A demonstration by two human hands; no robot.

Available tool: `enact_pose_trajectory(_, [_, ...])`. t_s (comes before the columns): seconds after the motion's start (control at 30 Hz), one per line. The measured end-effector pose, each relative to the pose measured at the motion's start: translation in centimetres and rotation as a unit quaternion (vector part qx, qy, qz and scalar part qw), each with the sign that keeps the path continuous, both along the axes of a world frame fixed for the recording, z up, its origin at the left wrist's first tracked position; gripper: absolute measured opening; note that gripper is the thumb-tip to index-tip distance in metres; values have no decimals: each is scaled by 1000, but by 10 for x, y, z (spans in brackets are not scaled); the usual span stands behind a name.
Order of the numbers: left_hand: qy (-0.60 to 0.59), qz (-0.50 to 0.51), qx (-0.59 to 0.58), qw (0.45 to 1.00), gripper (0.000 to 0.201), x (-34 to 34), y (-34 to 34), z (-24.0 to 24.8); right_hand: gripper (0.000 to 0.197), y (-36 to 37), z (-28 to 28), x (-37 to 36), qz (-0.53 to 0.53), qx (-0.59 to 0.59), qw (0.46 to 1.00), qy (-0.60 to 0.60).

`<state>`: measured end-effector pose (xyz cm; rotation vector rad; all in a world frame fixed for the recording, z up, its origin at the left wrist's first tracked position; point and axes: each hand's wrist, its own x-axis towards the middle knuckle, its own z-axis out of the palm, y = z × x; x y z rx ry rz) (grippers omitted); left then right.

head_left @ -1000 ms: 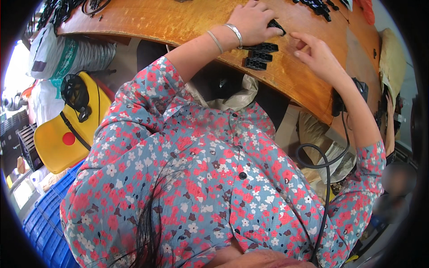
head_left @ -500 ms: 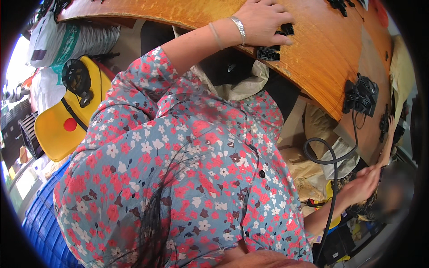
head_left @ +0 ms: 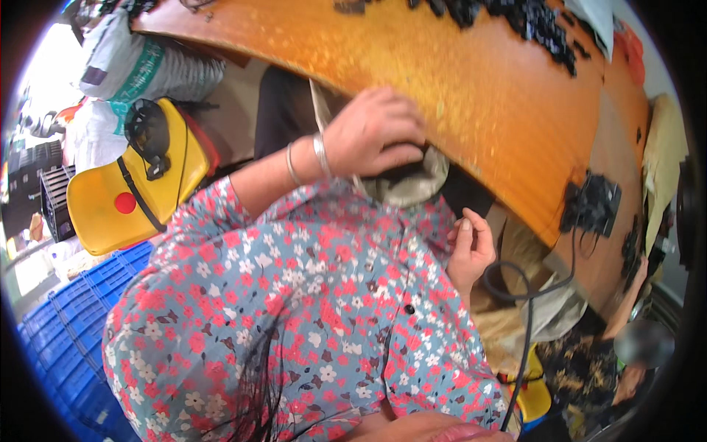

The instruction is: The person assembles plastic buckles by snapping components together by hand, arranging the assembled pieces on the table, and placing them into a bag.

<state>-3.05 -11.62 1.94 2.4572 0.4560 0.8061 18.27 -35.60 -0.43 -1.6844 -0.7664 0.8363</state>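
My left hand (head_left: 375,132), with two bracelets at the wrist, is over my lap at the table's near edge. Its fingers are bent downward and blurred. Something dark shows by the thumb tip, too unclear to name. Just under this hand gapes the mouth of a pale woven sack (head_left: 409,190), dark inside. My right hand (head_left: 473,247) is raised in front of my shirt, right of the sack. Its fingers are loosely bent and apart, with nothing seen in them.
Many small black plastic parts (head_left: 530,29) lie heaped at the table's (head_left: 471,103) far side. A black device with a coiled cable (head_left: 593,202) sits at its right end; a thick hose (head_left: 526,295) loops below. A yellow chair (head_left: 110,206) and blue crate (head_left: 88,324) stand left.
My left hand has come from the tabletop back to the sack. The black plastic parts it touched no longer show at the edge. My right hand has moved in from the lower right.
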Motion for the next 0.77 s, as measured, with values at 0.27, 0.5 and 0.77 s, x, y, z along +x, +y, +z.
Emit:
enact_pose_trajectory(0.27, [-20, 297, 68, 952, 32, -31, 71, 38, 16, 145, 75, 18, 140, 214, 924, -283])
enact_pose_trajectory(0.5, [79, 392, 33, 916, 65, -6, 125, 31, 29, 268, 84, 113, 54, 148, 908, -389])
enact_pose_trajectory(0.77, [143, 381, 16, 913, 69, 58, 146, 20, 43, 351, 67, 151, 12, 13, 872, -489])
